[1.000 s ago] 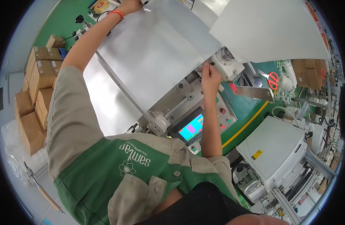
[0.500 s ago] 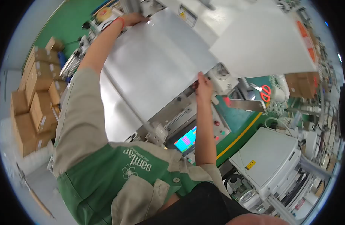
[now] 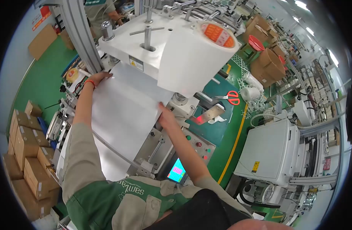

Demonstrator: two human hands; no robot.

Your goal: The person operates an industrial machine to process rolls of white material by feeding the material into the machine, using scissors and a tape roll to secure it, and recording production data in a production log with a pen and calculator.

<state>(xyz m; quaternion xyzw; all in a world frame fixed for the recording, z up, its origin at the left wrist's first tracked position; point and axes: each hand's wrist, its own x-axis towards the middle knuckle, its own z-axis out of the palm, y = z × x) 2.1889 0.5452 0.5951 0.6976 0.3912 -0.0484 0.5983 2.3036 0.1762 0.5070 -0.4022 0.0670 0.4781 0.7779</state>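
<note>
A pale, glossy sheet of film (image 3: 124, 107) lies across the machine in front of me and runs under its white upper plate. My left hand (image 3: 100, 78) is at the sheet's far left edge, fingers closed on it near the machine's post. On the right edge, my right hand (image 3: 166, 116) pinches the sheet, thumb on top and the other fingers hidden beneath. A thin metal bar (image 3: 114, 149) crosses the sheet close to my body. Above and right of the sheet sits a large white roll (image 3: 187, 57) with an orange label on its core end.
A lit touchscreen (image 3: 176, 171) and buttons are beside my right forearm. Red-handled scissors (image 3: 232, 98) lie on a green surface at right, near a metal blade-like strip (image 3: 210, 114). Cardboard boxes (image 3: 32, 153) are stacked at left. Another person's arm (image 3: 114, 16) shows behind the machine.
My view has lifted and shifted, bringing the machine's top and the whole roll into sight. Both hands remain at the sheet's edges.
</note>
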